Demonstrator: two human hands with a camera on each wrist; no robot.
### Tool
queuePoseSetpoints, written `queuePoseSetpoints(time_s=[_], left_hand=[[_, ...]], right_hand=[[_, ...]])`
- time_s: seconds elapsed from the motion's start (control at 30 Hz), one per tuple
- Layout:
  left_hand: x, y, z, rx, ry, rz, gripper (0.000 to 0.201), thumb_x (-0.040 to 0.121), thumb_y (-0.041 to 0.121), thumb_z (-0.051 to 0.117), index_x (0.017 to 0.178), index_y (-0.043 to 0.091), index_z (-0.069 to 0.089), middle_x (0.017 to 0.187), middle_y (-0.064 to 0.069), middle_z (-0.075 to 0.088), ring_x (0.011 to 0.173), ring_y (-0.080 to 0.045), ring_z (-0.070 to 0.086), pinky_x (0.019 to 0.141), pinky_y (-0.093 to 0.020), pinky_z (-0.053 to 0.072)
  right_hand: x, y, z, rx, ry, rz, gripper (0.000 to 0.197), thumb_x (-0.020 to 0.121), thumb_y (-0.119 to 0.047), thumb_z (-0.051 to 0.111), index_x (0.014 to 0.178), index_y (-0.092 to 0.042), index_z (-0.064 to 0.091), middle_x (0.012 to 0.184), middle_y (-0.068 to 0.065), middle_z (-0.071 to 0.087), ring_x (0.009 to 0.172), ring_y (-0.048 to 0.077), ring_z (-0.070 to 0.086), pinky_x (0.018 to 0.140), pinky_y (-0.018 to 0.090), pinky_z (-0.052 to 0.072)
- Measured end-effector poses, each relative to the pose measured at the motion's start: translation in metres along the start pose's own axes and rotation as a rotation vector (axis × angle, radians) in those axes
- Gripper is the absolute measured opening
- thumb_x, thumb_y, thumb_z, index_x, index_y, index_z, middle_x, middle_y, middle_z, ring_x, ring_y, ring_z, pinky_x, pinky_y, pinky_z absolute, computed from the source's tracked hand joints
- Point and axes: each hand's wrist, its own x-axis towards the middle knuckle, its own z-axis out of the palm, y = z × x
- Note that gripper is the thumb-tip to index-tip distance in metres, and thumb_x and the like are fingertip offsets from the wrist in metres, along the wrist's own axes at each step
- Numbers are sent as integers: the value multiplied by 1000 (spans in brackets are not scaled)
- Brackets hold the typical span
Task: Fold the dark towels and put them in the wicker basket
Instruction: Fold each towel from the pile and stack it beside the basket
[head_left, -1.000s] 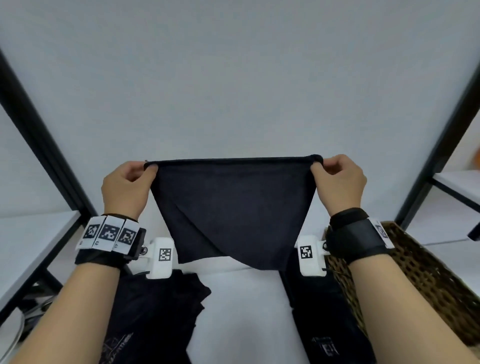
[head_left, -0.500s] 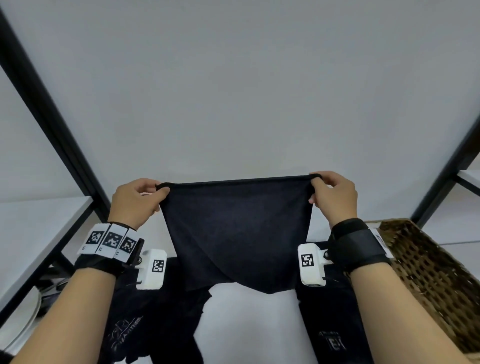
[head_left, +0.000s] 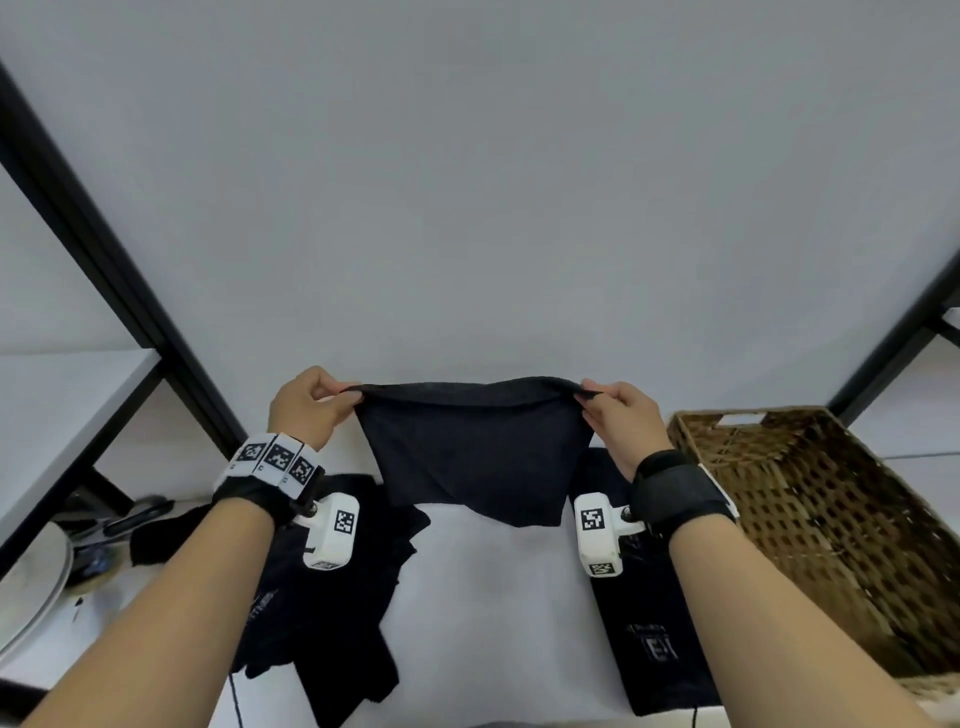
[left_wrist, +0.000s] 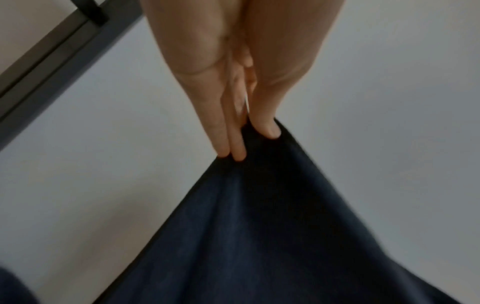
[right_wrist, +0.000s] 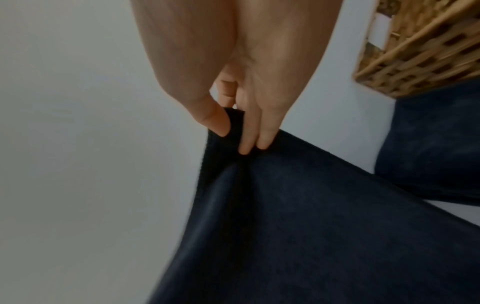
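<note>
Now lower and slacker than a second ago, dark towel (head_left: 470, 457) pinched at its top corners by left hand (head_left: 306, 405) and right hand (head_left: 621, 421), left of wicker basket (head_left: 810, 499), sinking toward tabletop (head_left: 493, 597) for folding.

You are at a staged recording station, not a lived-in room. The white worktop (head_left: 498, 582) runs up to a bare pale wall (head_left: 493, 171), and black metal frame posts (head_left: 104, 260) rise on both sides of that worktop. Left of it sits a plain white side shelf (head_left: 62, 400). Your wrists above the worktop carry bands with printed square marker tags (head_left: 275, 457) and small white camera units (head_left: 332, 530).
</note>
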Motion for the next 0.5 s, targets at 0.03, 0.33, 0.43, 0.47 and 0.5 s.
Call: queuePoseSetpoints(time_s=[0.03,0.33,0.43,0.47,0.5], left_hand=[[-3,-4,3,5,54,20,25,80,7,76,69,13,55,90,-2,74,91,-23,71,87,-37,56],[-107,-109,-6,216,-45,5,41,66,-11,80,73,28,70,80,-2,69,75,-13,63,72,-8,48],[-150,-155,-1,467,-187,-60,35,70,-11,78,80,22,74,76,-2,58,72,-15,60,75,-11,46],[-163,-169,4,539,-235,-80,32,72,-12,76,83,18,75,75,0,54,73,-19,59,74,-14,45],[-174,-182,11,601,-280,-104,29,75,-12,73,86,15,75,76,2,50,74,-22,58,73,-17,43]], right_hand=[[-3,5,-4,25,8,-13,27,89,6,53,73,-13,63,112,3,70,107,14,67,94,30,52],[-65,106,-72,-111,-90,187,26,86,8,51,63,-4,56,101,10,75,103,23,70,91,35,54],[-100,161,-93,-283,-130,288,26,86,7,55,63,-5,58,101,4,76,103,13,69,92,33,51],[-111,178,-98,-335,-139,317,25,87,6,57,65,-7,61,102,1,76,102,9,68,90,30,51],[-121,195,-103,-384,-155,346,24,88,4,59,70,-10,66,103,-1,75,103,7,68,89,27,50]])
